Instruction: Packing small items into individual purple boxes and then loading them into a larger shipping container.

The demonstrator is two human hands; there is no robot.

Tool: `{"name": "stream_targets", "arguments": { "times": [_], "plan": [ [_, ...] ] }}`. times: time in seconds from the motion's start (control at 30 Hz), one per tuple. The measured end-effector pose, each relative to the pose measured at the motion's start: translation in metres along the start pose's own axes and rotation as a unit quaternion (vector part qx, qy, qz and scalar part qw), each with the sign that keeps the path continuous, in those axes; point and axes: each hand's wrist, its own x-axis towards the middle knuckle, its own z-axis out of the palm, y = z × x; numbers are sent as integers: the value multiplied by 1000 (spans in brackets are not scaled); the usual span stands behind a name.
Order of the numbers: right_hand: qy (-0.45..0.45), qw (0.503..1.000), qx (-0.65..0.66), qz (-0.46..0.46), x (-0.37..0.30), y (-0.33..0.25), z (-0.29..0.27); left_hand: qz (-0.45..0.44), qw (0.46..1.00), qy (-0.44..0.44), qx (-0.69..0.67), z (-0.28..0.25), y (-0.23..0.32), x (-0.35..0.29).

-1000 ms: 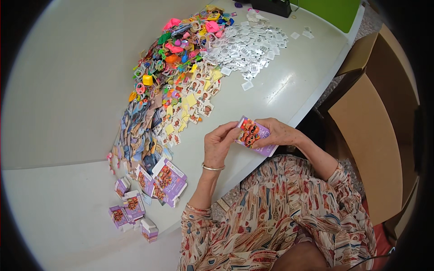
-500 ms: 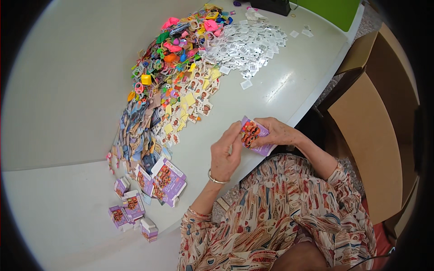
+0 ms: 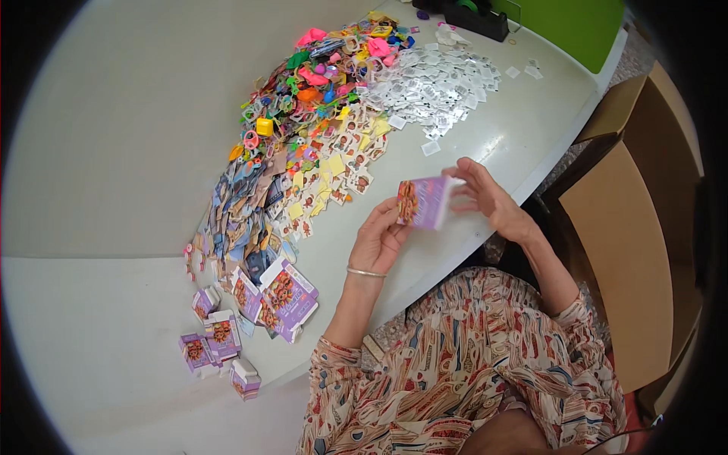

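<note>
A small purple carton point(image 3: 425, 203) with a colourful picture on its face is held above the table's near edge. My left hand point(image 3: 381, 233), with a bangle at the wrist, grips it by its left end. Beside the carton's right end is my right hand point(image 3: 489, 199), its fingers spread and slightly blurred. Whether those fingertips touch the carton I cannot tell. More purple cartons point(image 3: 287, 296), some flat, lie on the table left of my left forearm. Several small boxes point(image 3: 222, 334) of the same kind, standing or tipped, are further left.
A long heap of small colourful plastic toys point(image 3: 311, 76) runs along the table's far left. Next to it lie white packets point(image 3: 432, 83), picture cards point(image 3: 334, 163) and bluish paper pieces point(image 3: 243, 205). A black tape dispenser point(image 3: 478, 21) stands at the back. An open cardboard box point(image 3: 618, 243) is at right.
The carton has been turned and lifted a little away from my body. My right hand has come off its face and spread its fingers; my left hand now grips its left end.
</note>
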Motion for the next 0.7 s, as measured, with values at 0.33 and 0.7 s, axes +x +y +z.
{"name": "stream_targets", "arguments": {
  "times": [0.33,0.7],
  "plan": [
    [139,855,-498,-49,1,7,24,481,548,149,668,-48,19,53],
    [136,743,-653,-56,2,-2,29,461,550,248,651,-66,28,62]
  ]
}}
